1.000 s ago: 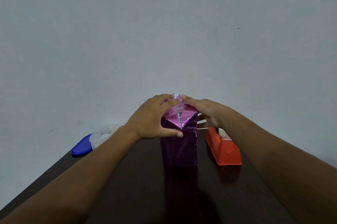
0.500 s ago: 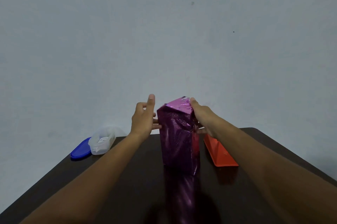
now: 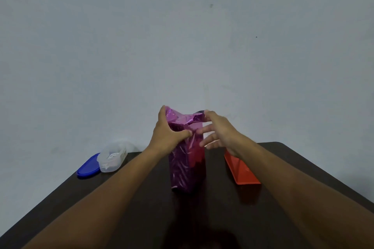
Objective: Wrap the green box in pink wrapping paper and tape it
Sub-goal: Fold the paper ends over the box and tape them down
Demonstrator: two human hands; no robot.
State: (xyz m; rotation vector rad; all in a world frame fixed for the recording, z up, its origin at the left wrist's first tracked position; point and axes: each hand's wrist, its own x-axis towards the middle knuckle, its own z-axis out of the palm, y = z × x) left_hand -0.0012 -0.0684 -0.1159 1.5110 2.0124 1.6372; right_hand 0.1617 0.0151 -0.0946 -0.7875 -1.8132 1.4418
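A tall box wrapped in shiny pink paper [image 3: 187, 165] stands upright on the dark table [image 3: 212, 214], near its middle. No green shows; the box is fully covered. Its upper end is loose and crumpled. My left hand [image 3: 169, 134] grips the upper left part of the paper, thumb pressed on the near face. My right hand [image 3: 219, 132] pinches the crumpled top right corner with thumb and forefinger, the other fingers spread apart.
A red tape dispenser [image 3: 241, 169] lies right of the box, partly behind my right wrist. At the table's far left corner sit a clear plastic container [image 3: 111, 158] and a blue lid [image 3: 89, 166]. A plain wall rises behind the table.
The top of the wrapping was flat and folded a second ago; now it is loose and crumpled. My left hand went off the box and has come back to grip its upper left.
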